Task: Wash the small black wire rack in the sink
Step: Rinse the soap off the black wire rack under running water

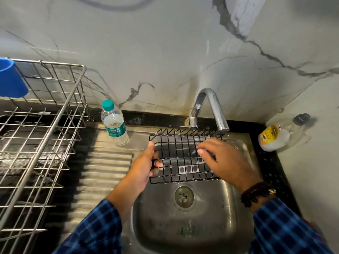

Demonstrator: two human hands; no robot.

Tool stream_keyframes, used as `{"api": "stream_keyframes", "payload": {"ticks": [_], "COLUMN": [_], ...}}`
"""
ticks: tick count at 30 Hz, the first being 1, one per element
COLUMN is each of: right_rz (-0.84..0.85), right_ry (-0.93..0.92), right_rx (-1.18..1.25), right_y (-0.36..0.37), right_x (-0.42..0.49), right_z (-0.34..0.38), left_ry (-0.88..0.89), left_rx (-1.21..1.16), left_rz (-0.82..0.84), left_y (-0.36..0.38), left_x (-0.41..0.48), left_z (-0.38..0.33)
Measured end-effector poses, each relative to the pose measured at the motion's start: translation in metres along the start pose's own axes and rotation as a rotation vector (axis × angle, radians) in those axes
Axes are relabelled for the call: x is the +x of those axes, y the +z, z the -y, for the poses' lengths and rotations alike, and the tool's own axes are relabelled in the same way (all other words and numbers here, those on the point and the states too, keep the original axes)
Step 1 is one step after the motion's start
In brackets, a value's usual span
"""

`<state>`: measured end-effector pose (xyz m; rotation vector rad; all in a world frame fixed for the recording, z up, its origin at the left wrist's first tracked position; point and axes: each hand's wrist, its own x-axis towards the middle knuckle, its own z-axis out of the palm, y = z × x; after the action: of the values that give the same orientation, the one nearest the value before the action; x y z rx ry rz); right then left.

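- Blue plastic cup (11, 77): far left of the sink (183, 228), against the drainer's back rail.
- Steel wire dish drainer (45, 125): left of the sink, on the dark counter.
- Water bottle (114, 125), teal cap: upright at the sink's back-left, on the ribbed drainboard (102, 162).
- Left hand (145, 165): over the sink's left rim. Thumb on top, fingers curled beneath, gripping the rack's left edge.
- Small black wire rack (183, 162): task item. Held roughly level above the sink basin, far edge under the spout, clear of the drain (184, 196).
- Tap (211, 107): behind the sink. No stream can be made out.
- Right hand (225, 158): over the sink's right half. Fingers nearly straight, laid on the grid wires, blurred. Nothing seen held.
- Yellow-labelled bottle (273, 138): on its side, right of the sink.
- Step, as judged: rubbing the wires by hand, mid-wash. Pale flecks on the frame may be suds.
- Next move likely calls for a firm left-hand grip while the rack is turned to reach the underside and walls, then rinse water.
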<state>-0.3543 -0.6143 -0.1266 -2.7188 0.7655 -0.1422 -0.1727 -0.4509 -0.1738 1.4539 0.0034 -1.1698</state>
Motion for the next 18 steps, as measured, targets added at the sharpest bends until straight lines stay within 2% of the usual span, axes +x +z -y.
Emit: {"api": "stream_keyframes", "payload": {"ticks": [3, 7, 8, 10, 12, 14, 16, 18], "right_rz": [0.131, 0.356, 0.334, 0.128, -0.028, 0.077, 0.215, 0.244], "right_ry": [0.063, 0.235, 0.249, 0.218, 0.072, -0.044, -0.025, -0.001], "right_rx": [-0.214, -0.147, -0.121, -0.128, -0.121, -0.06, -0.105, -0.103], "right_y": [0.009, 0.008, 0.005, -0.001, -0.001, 0.006, 0.018, 0.019], "right_x": [0.002, 0.003, 0.001, -0.001, -0.004, -0.006, -0.003, 0.001], "right_z": [0.007, 0.016, 0.015, 0.01, 0.01, 0.021, 0.03, 0.029], "left_ry": [-0.03, -0.076, -0.082, -0.09, -0.103, -0.111, -0.116, -0.121], "left_rx": [-0.045, 0.008, 0.011, -0.015, -0.07, -0.111, -0.121, -0.1], "left_rz": [0.02, -0.043, -0.053, -0.062, -0.067, -0.056, -0.034, -0.023], "left_y": [0.009, 0.018, 0.02, 0.021, 0.025, 0.03, 0.036, 0.039], "left_x": [-0.005, -0.005, -0.005, -0.004, -0.006, -0.007, -0.008, -0.007], "left_z": [0.008, 0.021, 0.022, 0.02, 0.016, 0.015, 0.015, 0.018]}}
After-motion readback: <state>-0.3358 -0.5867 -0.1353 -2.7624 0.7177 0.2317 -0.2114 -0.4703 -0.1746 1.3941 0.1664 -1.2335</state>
